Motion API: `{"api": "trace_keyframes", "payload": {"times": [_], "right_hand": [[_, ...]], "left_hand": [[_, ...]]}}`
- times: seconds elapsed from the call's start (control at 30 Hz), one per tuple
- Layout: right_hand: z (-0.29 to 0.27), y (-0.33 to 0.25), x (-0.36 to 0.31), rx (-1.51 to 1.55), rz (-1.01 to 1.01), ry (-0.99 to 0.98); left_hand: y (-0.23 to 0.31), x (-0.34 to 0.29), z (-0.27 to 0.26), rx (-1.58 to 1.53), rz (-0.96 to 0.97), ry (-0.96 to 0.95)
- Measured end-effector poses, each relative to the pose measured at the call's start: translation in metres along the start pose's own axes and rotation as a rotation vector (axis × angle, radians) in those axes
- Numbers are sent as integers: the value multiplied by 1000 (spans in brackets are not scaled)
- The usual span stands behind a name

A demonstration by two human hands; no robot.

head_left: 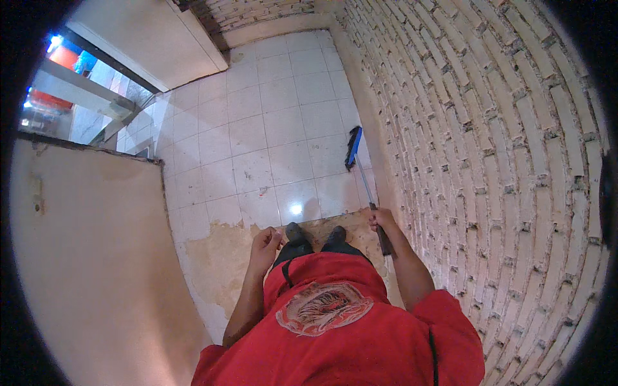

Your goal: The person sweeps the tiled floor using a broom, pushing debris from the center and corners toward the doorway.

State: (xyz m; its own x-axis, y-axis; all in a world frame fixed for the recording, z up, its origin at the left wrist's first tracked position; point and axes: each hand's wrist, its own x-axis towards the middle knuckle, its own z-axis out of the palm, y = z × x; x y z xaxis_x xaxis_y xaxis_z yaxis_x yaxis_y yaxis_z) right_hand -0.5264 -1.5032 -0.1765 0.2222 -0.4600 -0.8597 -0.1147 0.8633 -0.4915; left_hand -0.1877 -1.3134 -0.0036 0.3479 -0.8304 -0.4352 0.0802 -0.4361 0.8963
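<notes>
My right hand (pixel 382 220) is closed around the black grip of a long-handled brush (pixel 366 183). Its thin metal pole runs away from me to a blue head with black bristles (pixel 353 148), which is at the tiled floor beside the brick wall. My left hand (pixel 266 242) hangs in front of my left thigh, away from the brush. Its fingers are curled in, and nothing shows between them.
A rough brick wall (pixel 470 174) rises close on my right. On my left stands a plain pale wall (pixel 96 238), with a doorway beyond it and a white panel (pixel 151 38) past that. White tiles (pixel 257 135) cover the floor ahead; bare brown patches (pixel 219 257) lie near my feet.
</notes>
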Motion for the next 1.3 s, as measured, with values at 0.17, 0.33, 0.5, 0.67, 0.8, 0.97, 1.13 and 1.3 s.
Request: {"api": "trace_keyframes", "payload": {"times": [0.17,0.33,0.5,0.67,0.8,0.97,1.13,1.3], "right_hand": [[-13,40,-119,-52,14,160],[-24,101,-138,-459,115,349],[3,117,0,-319,-25,402],[79,42,101,-562,-174,547],[84,-28,106,-236,-188,174],[93,-23,-5,-407,-249,129],[58,55,-157,-225,-23,183],[23,133,-196,47,219,206]], "left_hand": [[3,33,-2,-30,-32,-96],[2,55,-14,-11,0,-186],[6,50,-37,66,-15,-167],[-12,27,-66,118,-65,-55],[-21,14,-73,42,-78,-56],[-23,15,-66,7,-41,-46],[-18,43,-53,8,-1,-152],[-23,60,-53,-89,-73,-251]]}}
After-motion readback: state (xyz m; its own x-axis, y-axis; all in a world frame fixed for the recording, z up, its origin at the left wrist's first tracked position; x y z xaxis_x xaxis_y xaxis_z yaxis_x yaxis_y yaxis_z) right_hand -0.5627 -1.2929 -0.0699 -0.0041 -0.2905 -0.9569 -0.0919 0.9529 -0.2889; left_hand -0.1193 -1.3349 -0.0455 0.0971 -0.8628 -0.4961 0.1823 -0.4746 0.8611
